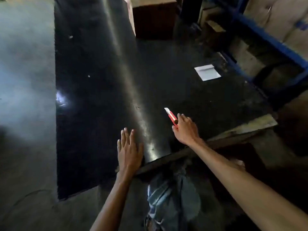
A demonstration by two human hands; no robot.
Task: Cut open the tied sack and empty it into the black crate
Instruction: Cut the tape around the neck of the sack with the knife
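My right hand (185, 129) is closed around a red utility knife (171, 116) whose pale blade tip points up and to the left, over a dark glossy table top (103, 80). My left hand (129, 147) lies flat and open, fingers spread, on the near edge of that surface. No sack and no black crate show in this view.
A white sheet of paper (207, 73) lies on the dark surface at the right. A brown box (153, 15) stands at the far end. A blue metal rack (266, 40) with cartons runs along the right. Grey floor (25, 80) on the left; my jeans (168, 197) below.
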